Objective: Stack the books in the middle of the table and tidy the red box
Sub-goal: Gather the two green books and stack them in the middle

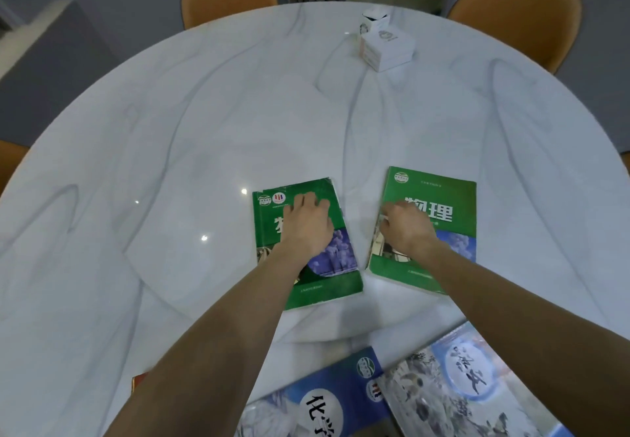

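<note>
Left hand [308, 223] lies flat on one green book [324, 279], right hand [404, 228] flat on the other book [453, 198]; both thin, bendy, best lifted by an edge.

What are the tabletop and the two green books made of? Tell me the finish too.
Table: looks like polished marble or a marble-look slab, white with grey veins and glossy light spots. Left green book and right green book: paper, softcover with printed covers; the left one's edges look worn.

Two green softcover textbooks [306, 242] [429, 228] lie flat side by side, apart, mid-desk. Two blue-covered books [317, 402] [463, 385] lie nearer, touching. A red box corner [138, 382] peeks out at left.
</note>
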Tool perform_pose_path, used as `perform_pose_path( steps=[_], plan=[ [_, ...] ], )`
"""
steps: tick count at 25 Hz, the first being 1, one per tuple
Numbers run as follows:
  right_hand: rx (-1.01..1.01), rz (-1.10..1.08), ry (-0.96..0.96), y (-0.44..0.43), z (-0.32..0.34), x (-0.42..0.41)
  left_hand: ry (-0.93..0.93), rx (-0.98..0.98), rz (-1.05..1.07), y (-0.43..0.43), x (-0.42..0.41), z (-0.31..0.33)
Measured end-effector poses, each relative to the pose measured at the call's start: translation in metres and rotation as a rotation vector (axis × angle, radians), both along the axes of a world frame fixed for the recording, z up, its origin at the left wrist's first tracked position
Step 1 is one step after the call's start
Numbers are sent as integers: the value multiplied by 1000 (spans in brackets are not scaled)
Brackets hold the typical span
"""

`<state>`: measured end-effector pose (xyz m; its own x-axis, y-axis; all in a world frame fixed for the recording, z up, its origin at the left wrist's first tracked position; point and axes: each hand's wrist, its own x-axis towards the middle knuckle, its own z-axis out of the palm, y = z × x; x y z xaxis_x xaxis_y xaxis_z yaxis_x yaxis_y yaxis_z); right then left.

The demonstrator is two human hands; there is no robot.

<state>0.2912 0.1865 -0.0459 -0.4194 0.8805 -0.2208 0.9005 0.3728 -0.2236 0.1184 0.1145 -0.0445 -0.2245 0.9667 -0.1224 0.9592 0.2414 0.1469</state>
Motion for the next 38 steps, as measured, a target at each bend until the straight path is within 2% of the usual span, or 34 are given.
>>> perform_pose_path(
  steps=[5, 10, 14, 17, 20, 24, 26, 28, 32, 35, 38],
  plan=[
    [95, -71, -105, 13, -5, 52, -8, 9, -121, 28, 46, -2],
    [87, -187, -165, 19, -21, 103, 28, 17, -195, 47, 87, -19],
    [67, -279, -135, 14, -37, 129, 27, -7, -183, 55, 112, -38],
    [48, -328, -82, 11, -43, 134, 11, 15, -77, 55, 124, -49],
    [21, -372, -20, 11, -46, 135, -159, 41, 156, 58, 136, -51],
    [-113, -543, 236, 17, -45, 128, -486, 0, 513, 75, 136, -43],
    [-168, -616, 289, 20, -45, 127, -650, -24, 629, 82, 125, -39],
    [-190, -650, 315, 21, -47, 128, -780, -27, 610, 81, 114, -40],
    [-202, -711, 392, 21, -52, 131, -890, 11, 455, 62, 116, -39],
    [-198, -735, 458, 15, -53, 132, -924, 99, 450, 52, 121, -40],
    [-175, -750, 527, 12, -53, 135, -1086, 173, 487, 42, 120, -37]
  ],
)
